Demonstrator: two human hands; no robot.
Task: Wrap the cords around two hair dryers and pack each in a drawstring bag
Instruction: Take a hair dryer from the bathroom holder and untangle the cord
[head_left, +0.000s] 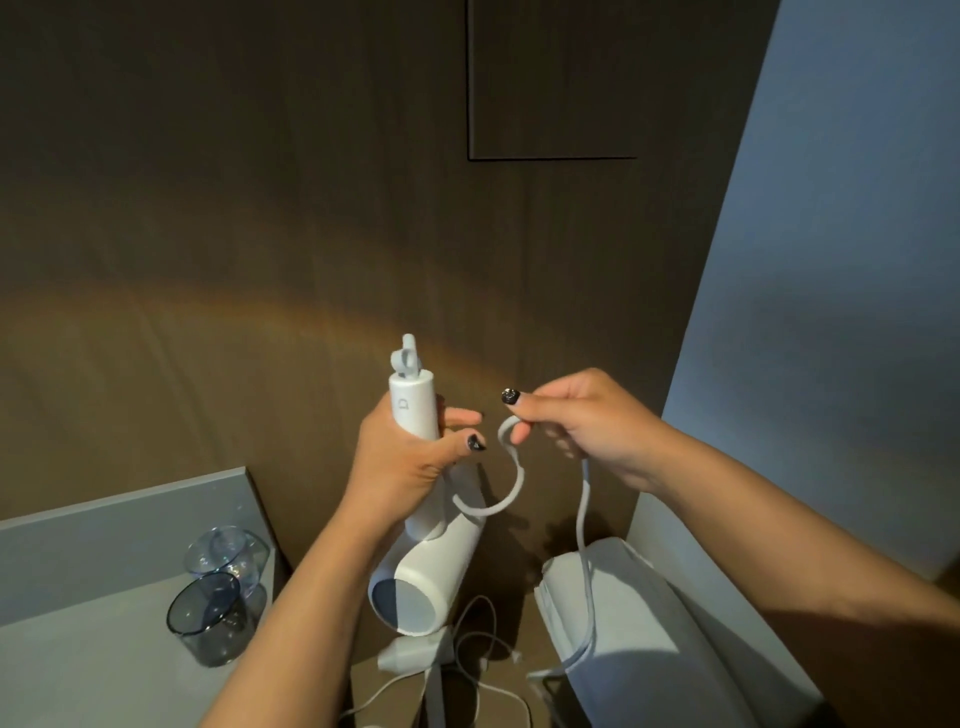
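At far left, two clear cups (221, 597) stand on the grey counter (93, 525). The left hand (410, 457) grips the handle of the white hair dryer (426, 566), fingers curled round it; the dryer is held in the air, handle up, barrel below with its round end facing the camera. The white cord (511, 486) loops from the dryer to the right hand (576, 421), which pinches it; the cord then hangs down past a white object (613, 623) at lower right.

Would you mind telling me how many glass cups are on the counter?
2: a clear cup nearer the wall and a darker tinted cup just in front of it, both on the grey counter at lower left.
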